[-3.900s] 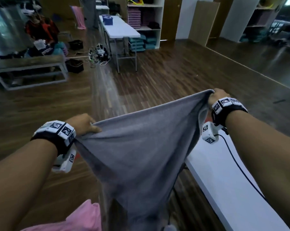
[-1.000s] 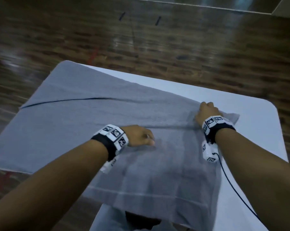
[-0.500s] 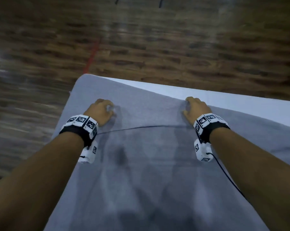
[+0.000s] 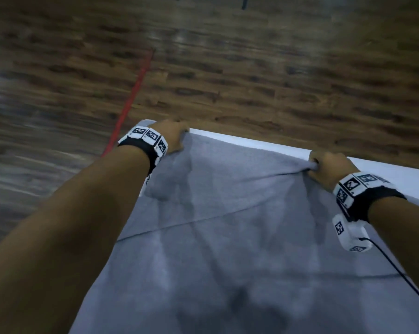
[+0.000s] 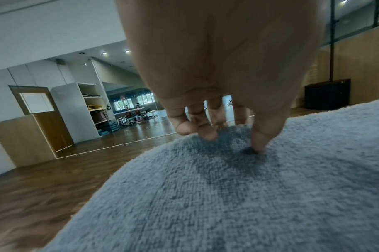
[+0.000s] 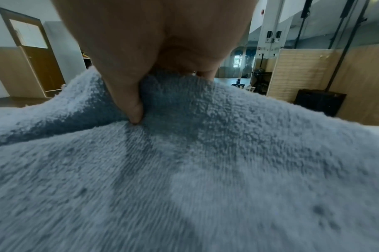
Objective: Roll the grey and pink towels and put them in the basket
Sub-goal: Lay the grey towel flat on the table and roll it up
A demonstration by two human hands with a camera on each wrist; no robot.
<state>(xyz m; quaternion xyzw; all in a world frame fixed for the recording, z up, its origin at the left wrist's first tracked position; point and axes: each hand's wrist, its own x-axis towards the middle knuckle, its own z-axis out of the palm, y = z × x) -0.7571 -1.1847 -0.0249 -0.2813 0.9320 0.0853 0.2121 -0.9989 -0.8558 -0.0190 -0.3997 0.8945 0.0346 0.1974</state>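
Pinching grey towel (image 4: 227, 237) on white table (image 4: 251, 143): right hand (image 4: 329, 167), seemingly left hand (image 4: 172, 136); wooden floor (image 4: 251, 80) beyond.

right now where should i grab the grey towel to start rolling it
Take the grey towel by its far edge, coming from above, one hand toward each end. It lies flat on the white table, so that edge is free to lift. The left hand and right hand already pinch there.

A white table (image 4: 251, 142) on the wooden floor (image 4: 251, 68) carries the spread grey towel (image 4: 227, 237).
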